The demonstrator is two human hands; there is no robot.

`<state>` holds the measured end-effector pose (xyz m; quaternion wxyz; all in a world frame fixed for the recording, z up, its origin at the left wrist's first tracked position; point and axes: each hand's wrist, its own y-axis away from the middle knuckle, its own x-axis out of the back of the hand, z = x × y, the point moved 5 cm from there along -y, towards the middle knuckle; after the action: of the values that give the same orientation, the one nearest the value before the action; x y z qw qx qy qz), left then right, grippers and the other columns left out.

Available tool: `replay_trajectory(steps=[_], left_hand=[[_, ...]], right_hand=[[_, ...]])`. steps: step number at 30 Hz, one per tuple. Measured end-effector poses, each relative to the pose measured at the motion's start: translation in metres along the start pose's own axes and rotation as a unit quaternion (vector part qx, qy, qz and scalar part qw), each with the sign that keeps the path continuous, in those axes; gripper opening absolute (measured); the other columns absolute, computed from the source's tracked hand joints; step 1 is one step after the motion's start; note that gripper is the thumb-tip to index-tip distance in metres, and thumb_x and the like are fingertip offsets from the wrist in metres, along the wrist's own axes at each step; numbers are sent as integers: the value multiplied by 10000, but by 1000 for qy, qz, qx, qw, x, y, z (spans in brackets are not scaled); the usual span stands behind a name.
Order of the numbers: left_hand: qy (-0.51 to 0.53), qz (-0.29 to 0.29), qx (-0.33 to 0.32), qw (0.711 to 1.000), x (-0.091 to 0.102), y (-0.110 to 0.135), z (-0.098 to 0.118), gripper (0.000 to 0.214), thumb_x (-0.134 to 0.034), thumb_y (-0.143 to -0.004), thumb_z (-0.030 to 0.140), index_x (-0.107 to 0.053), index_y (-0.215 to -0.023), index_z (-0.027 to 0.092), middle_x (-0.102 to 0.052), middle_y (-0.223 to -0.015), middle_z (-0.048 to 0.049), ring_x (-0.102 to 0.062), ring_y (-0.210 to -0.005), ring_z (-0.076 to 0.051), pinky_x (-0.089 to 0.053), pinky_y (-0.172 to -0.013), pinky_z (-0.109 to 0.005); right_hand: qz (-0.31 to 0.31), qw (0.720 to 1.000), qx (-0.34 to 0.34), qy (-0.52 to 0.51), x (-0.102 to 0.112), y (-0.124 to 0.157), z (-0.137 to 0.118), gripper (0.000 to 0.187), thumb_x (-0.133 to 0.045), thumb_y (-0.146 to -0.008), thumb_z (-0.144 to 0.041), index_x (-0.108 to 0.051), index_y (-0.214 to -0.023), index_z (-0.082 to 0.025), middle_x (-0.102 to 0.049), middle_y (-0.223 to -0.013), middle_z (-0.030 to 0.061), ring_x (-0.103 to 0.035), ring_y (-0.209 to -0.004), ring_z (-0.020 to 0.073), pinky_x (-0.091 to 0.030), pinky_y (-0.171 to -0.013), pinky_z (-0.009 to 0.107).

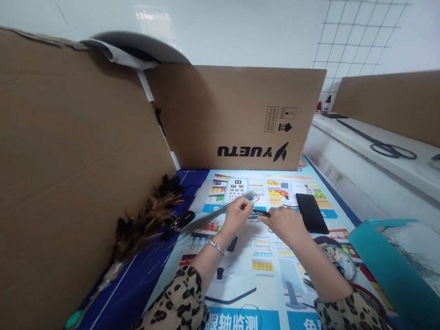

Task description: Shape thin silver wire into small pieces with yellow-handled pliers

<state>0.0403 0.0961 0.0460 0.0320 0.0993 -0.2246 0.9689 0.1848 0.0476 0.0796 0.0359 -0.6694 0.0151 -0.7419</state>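
Note:
My left hand (238, 212) is closed around a bundle of thin grey wires (205, 220), which slants from the lower left up past my fingers. A silver bangle (218, 246) circles that wrist. My right hand (287, 224) is wrapped round a dark tool that looks like pliers (261, 212). Its dark end points at my left fingertips, and the tip between the hands is too small to make out. Both hands are over the printed table mat (245, 281). A black phone (311, 213) lies just right of my right hand.
Cardboard panels (238, 112) stand at the back and left. A feather duster (143, 218) lies along the left panel beside a black key fob (186, 219). At right, a teal box (399, 272) holds thin wire pieces (416, 258). Scissors (390, 149) rest on a white ledge.

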Motion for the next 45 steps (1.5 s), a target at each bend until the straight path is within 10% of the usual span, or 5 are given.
replay_trajectory(steps=[45], left_hand=[[94,-98,40,990,0,-5,6,201,-524,-759,319,-522,-657,146,-496,-588,12,-457,-557,-102,-363,-562,-218]], right_hand=[[-97,994,22,-55,2,-5,11,665,-179,-769,-707,-631,-881,-232,-645,-852,86,-589,-843,235,-396,-668,298]])
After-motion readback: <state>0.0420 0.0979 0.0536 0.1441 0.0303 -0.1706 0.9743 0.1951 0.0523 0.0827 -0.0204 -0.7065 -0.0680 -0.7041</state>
